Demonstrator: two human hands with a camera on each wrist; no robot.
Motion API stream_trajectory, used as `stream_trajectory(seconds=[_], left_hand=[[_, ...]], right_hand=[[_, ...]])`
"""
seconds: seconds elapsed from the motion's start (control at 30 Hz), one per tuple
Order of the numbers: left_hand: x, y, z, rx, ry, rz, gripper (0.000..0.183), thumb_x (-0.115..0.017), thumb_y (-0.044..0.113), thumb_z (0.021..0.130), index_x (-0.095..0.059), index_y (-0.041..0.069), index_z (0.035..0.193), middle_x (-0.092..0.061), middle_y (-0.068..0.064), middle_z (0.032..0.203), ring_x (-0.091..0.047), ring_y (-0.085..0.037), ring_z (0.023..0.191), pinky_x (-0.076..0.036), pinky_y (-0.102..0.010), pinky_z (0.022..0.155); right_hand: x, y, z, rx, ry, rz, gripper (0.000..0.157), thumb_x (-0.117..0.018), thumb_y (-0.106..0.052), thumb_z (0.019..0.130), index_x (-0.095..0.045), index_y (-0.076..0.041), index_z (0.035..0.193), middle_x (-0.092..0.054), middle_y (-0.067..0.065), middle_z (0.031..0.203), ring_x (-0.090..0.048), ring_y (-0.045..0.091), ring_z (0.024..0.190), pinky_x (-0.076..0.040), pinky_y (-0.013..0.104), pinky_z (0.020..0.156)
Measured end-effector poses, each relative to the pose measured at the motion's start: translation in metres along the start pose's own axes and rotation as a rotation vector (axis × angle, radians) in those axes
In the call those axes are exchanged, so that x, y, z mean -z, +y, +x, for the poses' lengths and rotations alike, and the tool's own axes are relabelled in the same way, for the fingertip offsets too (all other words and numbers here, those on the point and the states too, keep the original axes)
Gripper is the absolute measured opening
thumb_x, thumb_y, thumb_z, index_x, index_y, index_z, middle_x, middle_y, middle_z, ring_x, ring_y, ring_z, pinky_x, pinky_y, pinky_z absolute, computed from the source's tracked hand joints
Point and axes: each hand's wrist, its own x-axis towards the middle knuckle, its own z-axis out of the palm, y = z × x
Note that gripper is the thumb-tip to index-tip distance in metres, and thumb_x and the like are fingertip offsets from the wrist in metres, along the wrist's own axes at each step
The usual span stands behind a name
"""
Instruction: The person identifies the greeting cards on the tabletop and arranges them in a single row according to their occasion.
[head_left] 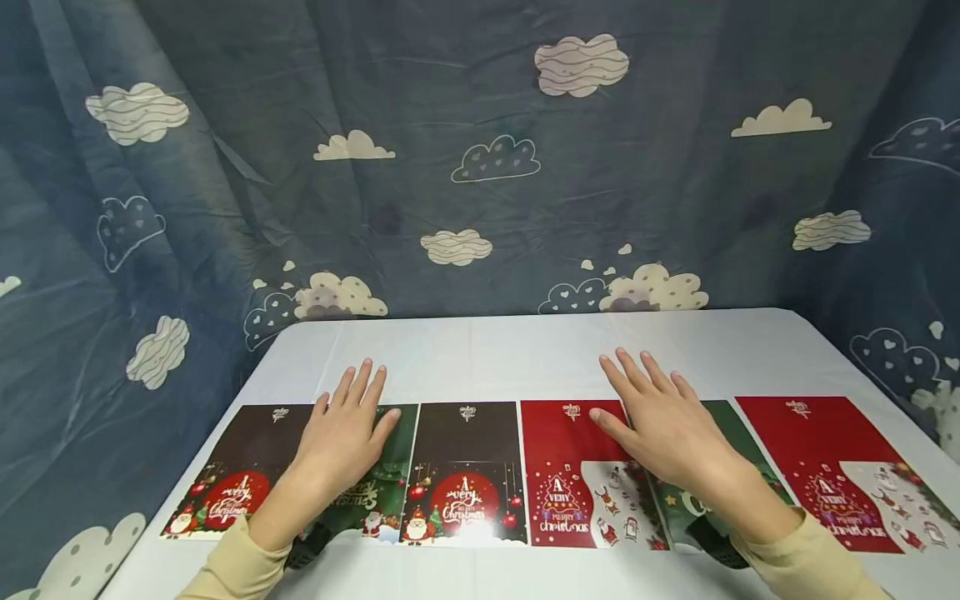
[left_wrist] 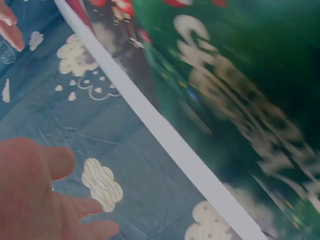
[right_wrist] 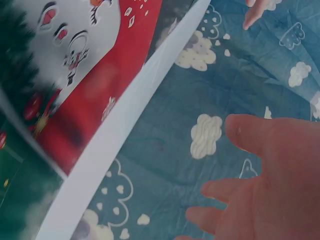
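Observation:
A row of flat, glossy Christmas-printed sheets lies across the white table. My left hand, fingers straight and spread, is over the left part of the row, nearest a dark brown sheet and a green sheet that it partly hides. My right hand, likewise spread, is above a red sheet and another green sheet, which it mostly covers. Neither hand holds anything. In the wrist views the left palm and the right palm appear with fingers extended; whether either touches a sheet, I cannot tell.
Between the hands lies a second brown sheet, and at the far right a second red sheet. The white table extends behind the row. A dark blue cloud-patterned cloth hangs around the back and sides.

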Motion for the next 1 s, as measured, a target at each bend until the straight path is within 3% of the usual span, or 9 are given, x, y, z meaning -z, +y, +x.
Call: stream_trajectory(seconds=[0.2, 0.43, 0.7, 1.0], left_hand=[[0.007, -0.015, -0.005, -0.002, -0.026, 0.021, 0.068, -0.044, 0.046, 0.103, -0.024, 0.009, 0.157, -0.02, -0.015, 0.161, -0.017, -0.038, 0.146, -0.021, -0.065, 0.11], [0.016, -0.041, -0.012, -0.006, -0.046, 0.029, 0.071, -0.04, 0.051, 0.103, -0.019, 0.012, 0.158, -0.015, -0.014, 0.162, -0.012, -0.037, 0.148, -0.018, -0.065, 0.11], [0.023, -0.072, -0.028, 0.011, -0.037, 0.057, 0.071, -0.04, 0.05, 0.104, -0.017, 0.011, 0.158, -0.013, -0.015, 0.163, -0.011, -0.038, 0.147, -0.016, -0.067, 0.109], [0.033, -0.103, -0.043, 0.045, -0.034, 0.024, 0.073, -0.038, 0.051, 0.104, -0.011, 0.013, 0.159, -0.007, -0.015, 0.164, -0.004, -0.037, 0.148, -0.012, -0.069, 0.108]], right_hand=[[-0.004, -0.009, 0.008, 0.026, -0.019, -0.002, 0.081, -0.056, -0.053, 0.095, -0.026, -0.01, 0.156, -0.02, 0.019, 0.16, -0.012, 0.044, 0.145, -0.01, 0.066, 0.112], [-0.009, -0.026, 0.017, 0.113, 0.003, -0.018, 0.074, -0.055, -0.049, 0.097, -0.029, -0.011, 0.156, -0.024, 0.016, 0.16, -0.016, 0.041, 0.146, -0.013, 0.063, 0.113], [-0.012, -0.042, 0.032, 0.186, 0.026, -0.043, 0.074, -0.055, -0.049, 0.097, -0.03, -0.012, 0.155, -0.026, 0.013, 0.16, -0.018, 0.038, 0.146, -0.015, 0.061, 0.114], [-0.022, -0.065, 0.05, 0.272, 0.044, -0.051, 0.072, -0.052, -0.054, 0.097, -0.034, -0.014, 0.154, -0.029, 0.01, 0.159, -0.022, 0.035, 0.146, -0.016, 0.057, 0.115]])
